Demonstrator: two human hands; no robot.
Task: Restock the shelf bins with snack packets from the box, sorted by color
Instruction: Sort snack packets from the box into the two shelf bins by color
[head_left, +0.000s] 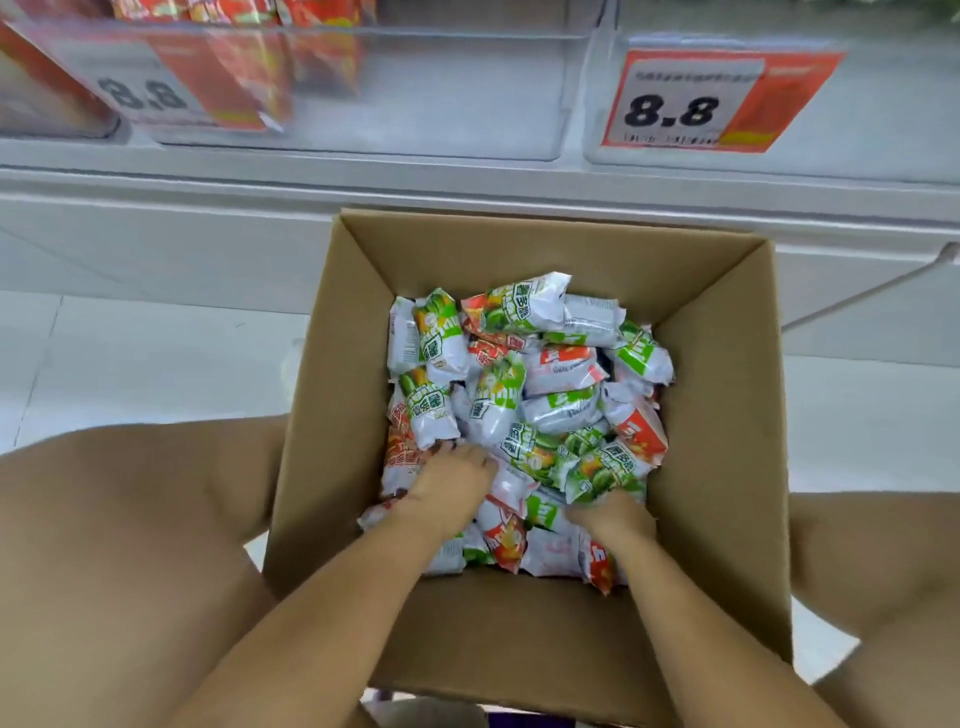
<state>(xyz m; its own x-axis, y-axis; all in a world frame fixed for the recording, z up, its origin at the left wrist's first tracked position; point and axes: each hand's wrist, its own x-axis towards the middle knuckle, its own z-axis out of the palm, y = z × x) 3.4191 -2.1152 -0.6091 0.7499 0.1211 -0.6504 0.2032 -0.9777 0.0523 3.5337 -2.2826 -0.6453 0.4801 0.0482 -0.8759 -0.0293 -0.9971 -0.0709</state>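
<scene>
Meanwhile, green and red foil snack packets, heaped around the fingers in the brown cardboard box, are being rummaged; left hand splayed, right hand unclear; the clear plastic shelf bin beyond is barely stocked.

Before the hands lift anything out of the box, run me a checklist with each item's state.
1. Both hands in the box: ok; left hand, right hand.
2. Grip on a packet: cannot tell, fingers buried in the pile.
3. Colors already sorted in the box: not ok; green packets and red packets lie mixed.
4. Red bin has room: ok, right part bare.
5. Right-hand bin contents: cannot tell.
</scene>
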